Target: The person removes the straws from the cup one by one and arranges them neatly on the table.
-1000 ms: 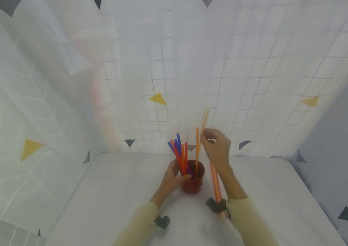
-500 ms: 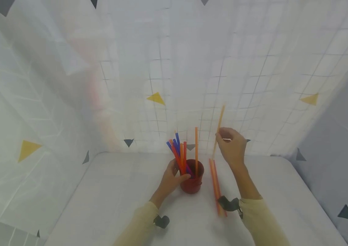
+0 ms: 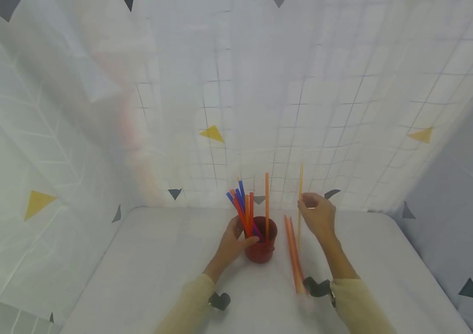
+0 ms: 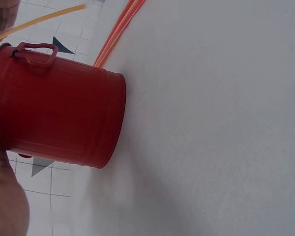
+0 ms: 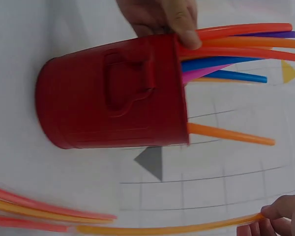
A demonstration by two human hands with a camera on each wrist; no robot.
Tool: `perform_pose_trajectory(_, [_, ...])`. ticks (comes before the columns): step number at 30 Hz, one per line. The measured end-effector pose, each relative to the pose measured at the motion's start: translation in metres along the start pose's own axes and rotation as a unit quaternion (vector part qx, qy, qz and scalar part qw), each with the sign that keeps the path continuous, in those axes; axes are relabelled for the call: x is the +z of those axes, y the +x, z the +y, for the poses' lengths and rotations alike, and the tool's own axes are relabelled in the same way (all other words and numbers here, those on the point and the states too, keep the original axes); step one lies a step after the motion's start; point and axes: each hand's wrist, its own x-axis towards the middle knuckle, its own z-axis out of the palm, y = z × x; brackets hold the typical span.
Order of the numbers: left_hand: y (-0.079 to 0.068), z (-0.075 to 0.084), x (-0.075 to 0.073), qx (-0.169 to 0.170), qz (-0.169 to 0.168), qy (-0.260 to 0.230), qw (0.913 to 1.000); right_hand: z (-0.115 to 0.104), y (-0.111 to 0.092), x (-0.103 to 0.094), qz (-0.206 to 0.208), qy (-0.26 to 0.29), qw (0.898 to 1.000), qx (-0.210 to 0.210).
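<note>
A small red metal bucket [image 3: 260,253] with side handles stands upright on the table. My left hand [image 3: 230,243] grips it at the left, the thumb over the rim and the fingers around the far side. Several red, orange, blue and pink straws [image 5: 231,53] lean toward that hand inside the bucket. One orange straw [image 3: 267,199] stands apart from them at the bucket's right. My right hand [image 3: 319,217], to the right of the bucket, pinches a yellow-orange straw [image 5: 172,230] near its middle between thumb and fingertips. Its lower end hangs close by the loose straws.
Loose red and orange straws [image 3: 293,255] lie side by side on the white table [image 3: 169,278], right of the bucket. Behind the table hangs a pale sheet [image 3: 253,93] with grid lines and triangles.
My right hand has moved the pinched straw right, away from above the bucket, then lowered it beside the loose straws. My left hand has stayed on the bucket.
</note>
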Motion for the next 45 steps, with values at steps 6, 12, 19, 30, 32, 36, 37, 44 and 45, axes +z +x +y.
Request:
perform_pose_trajectory(6, [0.006, -0.020, -0.001, 0.010, 0.004, 0.004, 0.9999, 0.022, -0.007, 0.006, -0.033, -0.014, 0.999, 0.033])
perform_pose_trajectory(12, [0.007, -0.019, 0.000, 0.010, 0.007, 0.004, 0.9999, 0.039, -0.012, 0.009, -0.065, -0.032, 0.995, 0.072])
perform_pose_trajectory(19, [0.008, -0.017, 0.001, 0.004, 0.006, 0.004, 1.0000, 0.062, -0.021, 0.016, -0.101, -0.049, 0.987, 0.117])
perform_pose_trajectory(30, [0.006, -0.015, 0.000, 0.009, 0.006, 0.007, 0.9999, 0.083, -0.033, 0.022, -0.146, -0.061, 0.973, 0.168])
perform_pose_trajectory(32, [0.007, -0.016, 0.000, 0.009, 0.007, 0.008, 0.9999, 0.085, -0.034, 0.024, -0.152, -0.059, 0.970, 0.179])
perform_pose_trajectory(36, [0.008, -0.017, 0.000, 0.006, 0.007, 0.010, 0.9999, 0.091, -0.037, 0.027, -0.166, -0.051, 0.965, 0.195])
perform_pose_trajectory(37, [0.008, -0.017, -0.001, 0.006, 0.007, 0.009, 0.9999, 0.093, -0.037, 0.028, -0.167, -0.049, 0.965, 0.194])
perform_pose_trajectory(44, [0.008, -0.016, 0.000, 0.004, 0.007, 0.009, 0.9999, 0.094, -0.041, 0.031, -0.175, -0.051, 0.964, 0.196])
perform_pose_trajectory(45, [0.008, -0.016, 0.000, 0.005, 0.007, 0.010, 0.9999, 0.094, -0.041, 0.032, -0.177, -0.052, 0.962, 0.199])
